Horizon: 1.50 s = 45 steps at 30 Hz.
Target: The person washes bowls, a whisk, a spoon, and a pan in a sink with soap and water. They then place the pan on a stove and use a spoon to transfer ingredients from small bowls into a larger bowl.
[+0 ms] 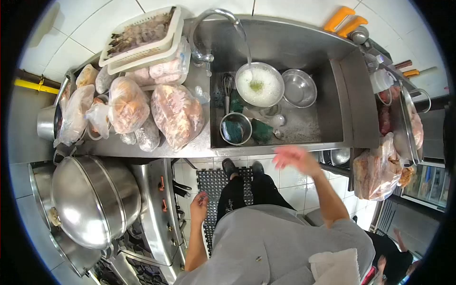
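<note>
R hand, ctr-right of frame & blurred, is over the front edge of the sink; fingers released, spread, pointing L, nothing seen in them. L hand, lower ctr-left, near the stove; fingers part-curled, can't tell if they grip anything. Sink, upper ctr: long axis runs L–R. Whisk in its L part: long axis approx. top–bottom of frame, wire end up, handle down to the small pot w/ a green pad inside. Another green pad just R of pot. Bowl of suds, upper ctr, under the tap, water running in; metal bowl just R of it. Bagged meat on the surface, upper L; crate of prawns above it, axis tilted, R end higher.
</note>
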Motion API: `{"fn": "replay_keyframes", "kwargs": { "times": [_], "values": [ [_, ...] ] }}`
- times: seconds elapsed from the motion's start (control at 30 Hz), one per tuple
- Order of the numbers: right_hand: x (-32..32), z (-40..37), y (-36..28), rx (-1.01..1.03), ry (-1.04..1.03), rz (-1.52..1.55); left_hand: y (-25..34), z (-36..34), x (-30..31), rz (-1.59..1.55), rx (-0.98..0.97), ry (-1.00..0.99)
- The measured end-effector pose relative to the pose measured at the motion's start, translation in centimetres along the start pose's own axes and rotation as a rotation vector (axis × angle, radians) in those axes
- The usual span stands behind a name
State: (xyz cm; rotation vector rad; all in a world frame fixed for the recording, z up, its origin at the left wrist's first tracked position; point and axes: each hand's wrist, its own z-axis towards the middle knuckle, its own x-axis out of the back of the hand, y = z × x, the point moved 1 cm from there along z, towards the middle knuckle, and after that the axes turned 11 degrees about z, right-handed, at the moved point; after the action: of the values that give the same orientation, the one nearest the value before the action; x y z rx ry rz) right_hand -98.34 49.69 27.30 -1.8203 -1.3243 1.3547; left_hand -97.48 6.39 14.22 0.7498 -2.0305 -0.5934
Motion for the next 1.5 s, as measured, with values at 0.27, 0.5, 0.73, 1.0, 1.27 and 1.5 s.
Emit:
{"fn": "replay_keyframes", "kwargs": {
  "times": [0.27, 0.5, 0.73, 1.0, 1.27, 1.5],
  "values": [
    [11.9, 12.9, 2.0, -0.2, 0.021, -1.218, 4.9, -1.9, 3.1, -0.083, -0.019, 0.126],
    [8.6, 16.8, 4.7, -0.367, -0.167, -1.589, 9.9, -5.1, 2.7, -0.133, 0.082, 0.291],
    [9.4, 17.7, 6.9, -0.428, -0.225, -1.311, 18.7, -2.9, 1.5, -0.29, -0.023, 0.357],
    [11.6, 15.9, 5.8, -0.504, -0.235, -0.967, 28.5, 4.3, 0.5, -0.172, -0.289, 0.359],
    [12.7, 17.2, 8.5, -0.493, -0.333, -1.181, 31.8, 15.5, -3.7, 0.133, -0.428, 0.154],
    [15.8, 11.8, 2.1, -0.486, -0.233, -0.992, 29.3, 28.2, -9.0, 0.603, -0.235, -0.059]
  ]
}}
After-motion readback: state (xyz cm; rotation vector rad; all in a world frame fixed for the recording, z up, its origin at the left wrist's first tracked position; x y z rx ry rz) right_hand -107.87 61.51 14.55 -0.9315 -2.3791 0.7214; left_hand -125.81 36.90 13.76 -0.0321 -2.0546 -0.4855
